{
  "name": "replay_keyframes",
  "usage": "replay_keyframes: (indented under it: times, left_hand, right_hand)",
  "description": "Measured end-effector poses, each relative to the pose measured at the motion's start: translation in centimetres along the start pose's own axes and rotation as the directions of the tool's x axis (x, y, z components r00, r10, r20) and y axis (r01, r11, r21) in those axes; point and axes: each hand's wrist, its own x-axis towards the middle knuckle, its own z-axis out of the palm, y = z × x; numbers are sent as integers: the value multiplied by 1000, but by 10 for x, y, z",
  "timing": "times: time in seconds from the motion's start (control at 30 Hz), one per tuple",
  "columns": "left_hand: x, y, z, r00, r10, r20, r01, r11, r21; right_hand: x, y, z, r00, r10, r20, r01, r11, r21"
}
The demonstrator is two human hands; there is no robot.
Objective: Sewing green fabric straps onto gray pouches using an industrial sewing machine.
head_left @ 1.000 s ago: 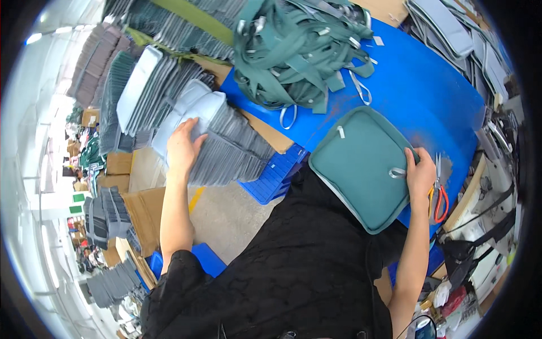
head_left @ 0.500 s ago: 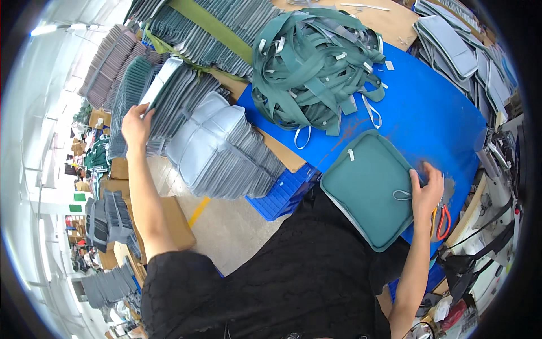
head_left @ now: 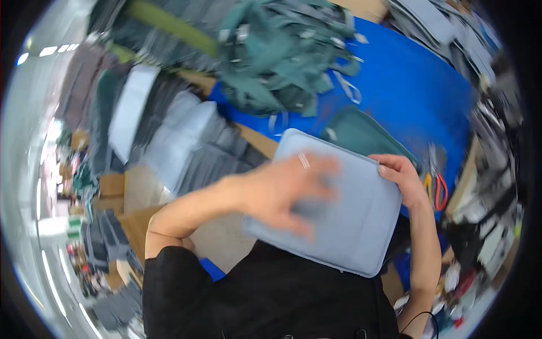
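A light grey fabric panel (head_left: pixel 355 226) with rounded corners and a piped edge is held tilted in front of my body. My right hand (head_left: pixel 402 175) pinches its upper right edge between thumb and fingers. Over the panel's left half, my left hand (head_left: pixel 288 195) is blurred by motion with its fingers spread; whether it touches the fabric I cannot tell. A small white strip (head_left: pixel 305 161) shows by its fingers. Behind the grey panel lies a green panel (head_left: pixel 367 133) on the blue tabletop (head_left: pixel 403 85), mostly covered.
A tangled heap of green straps (head_left: pixel 276 56) sits at the back of the table. Orange-handled scissors (head_left: pixel 437 189) lie right of my right hand. Stacked grey panels (head_left: pixel 186 141) stand to the left, beside a leaning pale panel (head_left: pixel 132 113). More panels (head_left: pixel 446 28) are piled far right.
My left hand has come from the stacks on the left to over the grey panel. That panel now covers much of the green one. My right hand has shifted slightly left and grips the grey edge.
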Motion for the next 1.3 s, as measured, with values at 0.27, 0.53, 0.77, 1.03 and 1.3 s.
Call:
replay_keyframes:
  times: [0.27,0.53,0.77,1.03,1.3]
  left_hand:
    - [94,-109,-14,718,-602,350,676,481,-559]
    - [137,-118,-10,724,-606,330,662,474,-581]
    - [144,-154,-17,761,-592,265,634,594,-495]
    - [167,-175,-8,965,-212,-156,230,967,109]
    - [138,-75,-49,959,-133,-249,153,986,63]
  right_hand:
    - [-45,-4,-70,982,-28,186,46,995,-92]
    - [-7,-14,-75,995,67,77,-26,895,-445]
    - [4,-12,-78,1000,-7,29,19,897,-441]
    - [38,-4,-71,857,-472,-209,73,512,-856]
    - [-39,-24,-40,742,-656,-139,262,474,-840]
